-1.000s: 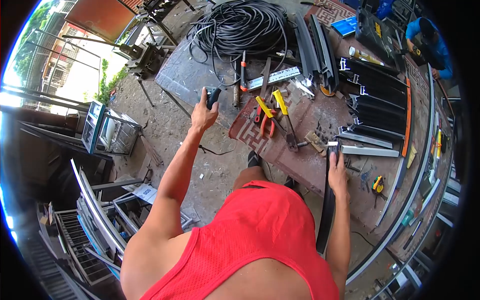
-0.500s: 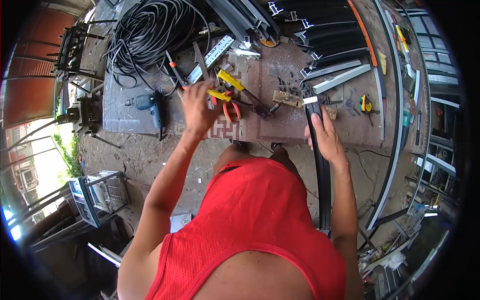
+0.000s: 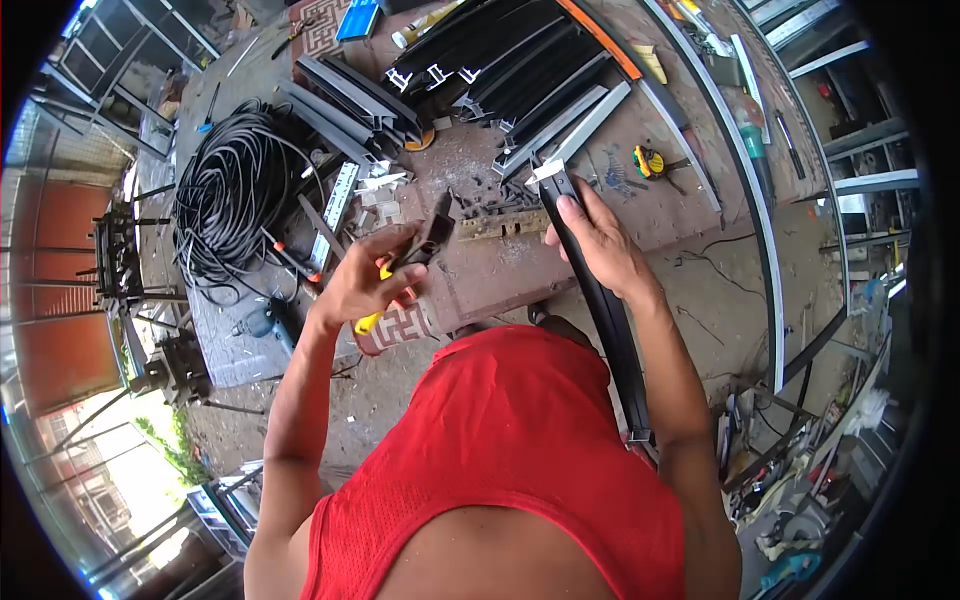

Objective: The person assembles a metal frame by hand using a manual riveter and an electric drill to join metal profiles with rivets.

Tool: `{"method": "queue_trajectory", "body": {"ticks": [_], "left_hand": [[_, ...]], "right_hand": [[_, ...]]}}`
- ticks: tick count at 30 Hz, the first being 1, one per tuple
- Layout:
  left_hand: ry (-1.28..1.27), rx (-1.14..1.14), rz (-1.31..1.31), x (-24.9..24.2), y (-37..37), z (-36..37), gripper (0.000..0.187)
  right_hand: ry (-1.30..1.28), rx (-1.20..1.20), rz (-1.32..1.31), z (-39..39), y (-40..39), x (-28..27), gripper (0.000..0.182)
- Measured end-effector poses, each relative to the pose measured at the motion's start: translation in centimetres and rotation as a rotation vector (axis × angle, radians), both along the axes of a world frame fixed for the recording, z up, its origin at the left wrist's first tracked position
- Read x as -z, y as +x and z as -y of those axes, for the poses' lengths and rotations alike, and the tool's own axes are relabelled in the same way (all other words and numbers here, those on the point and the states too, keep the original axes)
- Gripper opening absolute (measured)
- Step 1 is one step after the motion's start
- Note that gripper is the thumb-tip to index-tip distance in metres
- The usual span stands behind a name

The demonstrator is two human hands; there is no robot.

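Observation:
My left hand (image 3: pixel 365 285) is closed around a yellow-handled cutter (image 3: pixel 441 222). Its dark jaws point up and away over the workbench (image 3: pixel 480 270), and a yellow handle end sticks out below my palm. My right hand (image 3: pixel 608 250) grips a long black metal profile (image 3: pixel 612 335) near its upper end, thumb on top. That end has a pale tip beside a notched wooden block (image 3: pixel 490 226), while the rest slants down past my right side. The cutter and the profile are apart.
A coil of black cable (image 3: pixel 225 190) and a blue drill (image 3: pixel 268 322) lie at the left. Black profiles (image 3: pixel 440 50) are stacked at the back. A yellow tape measure (image 3: pixel 648 160) sits at the right, near a long curved metal strip (image 3: pixel 745 190).
My left hand, spread over the tools before, has picked up the yellow-handled cutter. The view has turned and shifted. My right hand still holds the black profile.

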State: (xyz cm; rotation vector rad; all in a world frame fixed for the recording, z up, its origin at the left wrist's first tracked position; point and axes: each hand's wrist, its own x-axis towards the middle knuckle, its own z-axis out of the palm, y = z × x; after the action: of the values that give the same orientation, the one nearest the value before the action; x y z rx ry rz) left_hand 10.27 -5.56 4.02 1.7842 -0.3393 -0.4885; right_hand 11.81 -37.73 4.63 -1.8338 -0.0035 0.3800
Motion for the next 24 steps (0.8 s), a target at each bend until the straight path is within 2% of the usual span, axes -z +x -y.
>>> {"method": "queue_trajectory", "body": {"ticks": [1, 3, 6, 8, 9, 15, 21, 24], "left_hand": [[-0.218, -0.024, 0.006, -1.8, -0.7, 0.9, 0.037], [-0.463, -0.155, -0.033, -2.3, -2.8, 4.6, 0.026], [-0.104, -0.217, -0.118, -3.0, -2.8, 8.3, 0.018], [0.072, -0.232, 0.202, -3.4, -2.1, 10.1, 0.023], [0.139, -0.248, 0.241, -3.4, -2.0, 10.5, 0.023], [0.205, -0.304, 0.424, -3.2, -1.8, 10.8, 0.021], [0.332, -0.244, 0.504, -3.0, -1.6, 10.2, 0.017], [0.361, -0.227, 0.542, -3.3, -1.5, 9.8, 0.016]], "right_hand": [[-0.035, 0.012, 0.045, 0.1, -0.1, -0.5, 0.054], [-0.113, 0.0, 0.135, 0.3, 0.5, -0.2, 0.056], [-0.168, -0.004, 0.173, 0.3, 0.5, -0.4, 0.057], [-0.15, -0.007, 0.146, 0.1, 0.4, -1.4, 0.054], [-0.148, -0.007, 0.145, 0.0, 0.2, -1.6, 0.053], [-0.235, -0.011, 0.256, -0.4, -0.6, -2.2, 0.051], [-0.235, -0.049, 0.282, -0.6, -0.7, -1.5, 0.05], [-0.243, -0.074, 0.431, -1.0, -1.0, -1.0, 0.051]]}}
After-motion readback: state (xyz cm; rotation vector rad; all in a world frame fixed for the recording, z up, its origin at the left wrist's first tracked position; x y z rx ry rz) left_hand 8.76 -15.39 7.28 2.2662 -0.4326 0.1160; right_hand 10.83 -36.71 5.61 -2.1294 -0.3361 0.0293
